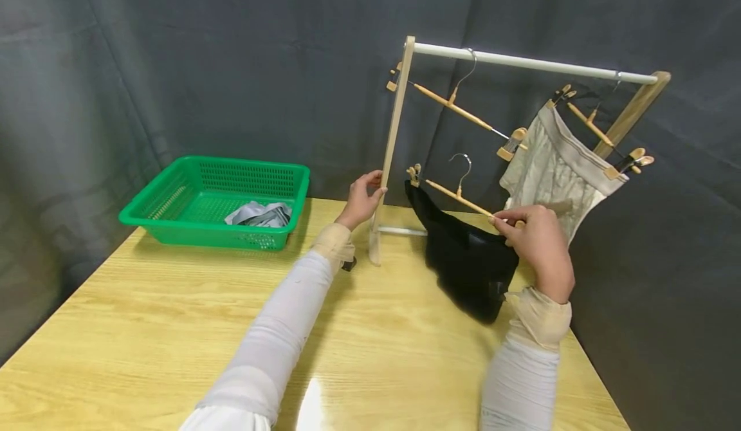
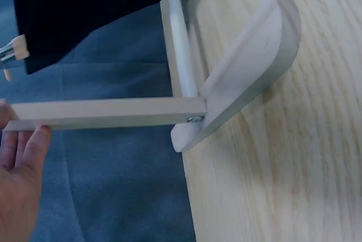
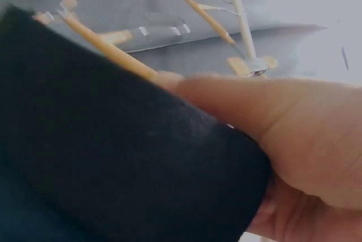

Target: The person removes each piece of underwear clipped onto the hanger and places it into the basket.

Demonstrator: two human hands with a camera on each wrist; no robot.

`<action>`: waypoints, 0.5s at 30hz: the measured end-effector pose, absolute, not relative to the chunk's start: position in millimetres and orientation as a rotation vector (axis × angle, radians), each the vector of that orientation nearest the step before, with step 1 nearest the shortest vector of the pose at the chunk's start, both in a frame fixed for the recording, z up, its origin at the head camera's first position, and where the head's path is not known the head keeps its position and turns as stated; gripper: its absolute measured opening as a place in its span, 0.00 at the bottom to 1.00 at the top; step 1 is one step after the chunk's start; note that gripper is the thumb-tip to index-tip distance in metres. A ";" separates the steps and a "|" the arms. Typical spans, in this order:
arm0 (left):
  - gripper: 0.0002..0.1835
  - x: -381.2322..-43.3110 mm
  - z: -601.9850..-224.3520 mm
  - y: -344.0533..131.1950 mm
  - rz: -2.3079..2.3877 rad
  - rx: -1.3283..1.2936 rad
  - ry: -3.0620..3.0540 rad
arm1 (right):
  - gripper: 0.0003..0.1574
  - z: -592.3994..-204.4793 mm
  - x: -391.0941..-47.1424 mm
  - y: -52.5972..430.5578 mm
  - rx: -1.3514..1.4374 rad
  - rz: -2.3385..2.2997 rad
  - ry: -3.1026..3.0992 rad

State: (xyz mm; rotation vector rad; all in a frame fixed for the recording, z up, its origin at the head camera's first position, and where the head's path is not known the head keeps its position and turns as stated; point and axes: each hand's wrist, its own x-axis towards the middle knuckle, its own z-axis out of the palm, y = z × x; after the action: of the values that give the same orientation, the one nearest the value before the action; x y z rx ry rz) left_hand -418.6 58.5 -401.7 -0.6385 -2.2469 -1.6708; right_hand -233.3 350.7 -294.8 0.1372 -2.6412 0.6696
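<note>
Head view shows three slim wooden clip hangers, two of them on one white round rail (image 1: 532, 64) of a pale wooden rack: a bare hanger (image 1: 469, 116) at upper centre and a loaded hanger (image 1: 590, 122) at upper right, whose two clips hold one cream garment with a wide waistband (image 1: 556, 161). Right of centre, below the rail, the third hanger (image 1: 444, 190) has its hook free and its left clip on one black cloth garment (image 1: 471, 264); the right hand (image 1: 538, 238) pinches its right end, hiding the clip there. At centre, the left hand (image 1: 363, 198) grips one square wooden post (image 1: 397, 122), thumb and fingers on opposite sides. One green perforated plastic basket (image 1: 202, 235) sits at left on the wood-grain table (image 1: 145, 328), with crumpled grey cloth (image 1: 260, 214) inside.
</note>
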 end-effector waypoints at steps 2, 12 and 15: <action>0.23 -419.7 -401.7 57.9 -1.679 -0.640 -2.253 | 0.13 -294.5 -231.2 349.2 0.215 0.669 -2.674; 0.22 -421.1 -403.5 52.0 -1.708 -0.695 -2.182 | 0.08 -286.9 -219.8 341.6 0.336 0.694 -2.709; 0.20 -418.9 -403.9 50.9 -1.760 -0.676 -2.168 | 0.07 -284.0 -214.2 341.7 0.341 0.689 -2.720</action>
State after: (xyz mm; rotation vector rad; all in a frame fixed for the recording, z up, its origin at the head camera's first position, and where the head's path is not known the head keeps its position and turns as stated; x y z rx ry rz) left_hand -418.9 50.9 -403.9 -0.6758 -2.1680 -1.7595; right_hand -214.2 341.7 -284.0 0.3414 -2.7196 0.6885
